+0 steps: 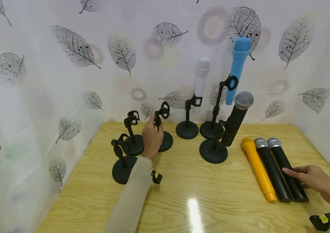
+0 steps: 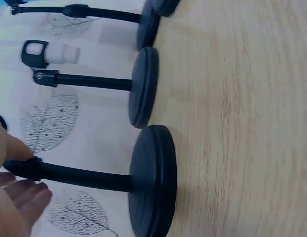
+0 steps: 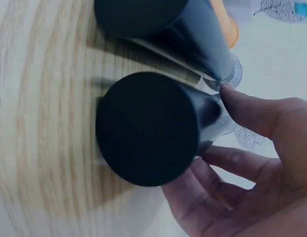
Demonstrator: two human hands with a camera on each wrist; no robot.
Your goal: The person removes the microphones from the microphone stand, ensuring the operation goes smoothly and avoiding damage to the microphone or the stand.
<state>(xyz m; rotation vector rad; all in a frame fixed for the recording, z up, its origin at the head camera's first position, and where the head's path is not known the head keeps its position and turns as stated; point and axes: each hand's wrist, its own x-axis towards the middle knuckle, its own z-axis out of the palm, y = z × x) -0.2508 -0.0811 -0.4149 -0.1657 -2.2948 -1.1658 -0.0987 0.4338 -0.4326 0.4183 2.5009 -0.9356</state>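
Note:
My left hand (image 1: 152,139) holds the upper stem of a black desktop microphone stand (image 1: 167,142), whose ring clip holds no microphone. In the left wrist view, thumb and fingers lie around that stem (image 2: 84,177), and the round base stands on the table. At the right, my right hand (image 1: 313,178) grips the body of a black microphone (image 1: 285,160) with a silver head. The right wrist view shows its dark butt end (image 3: 148,128) between thumb and fingers. Beside it lie a second black microphone (image 1: 273,173) and a yellow microphone (image 1: 258,168).
Two more stands without microphones, one rear (image 1: 135,145) and one front (image 1: 122,170), flank my left forearm. Toward the back, separate stands hold a white microphone (image 1: 202,74), a blue microphone (image 1: 239,64) and a black microphone (image 1: 236,119). A leaf-patterned curtain (image 1: 165,71) hangs behind the wooden table (image 1: 176,184).

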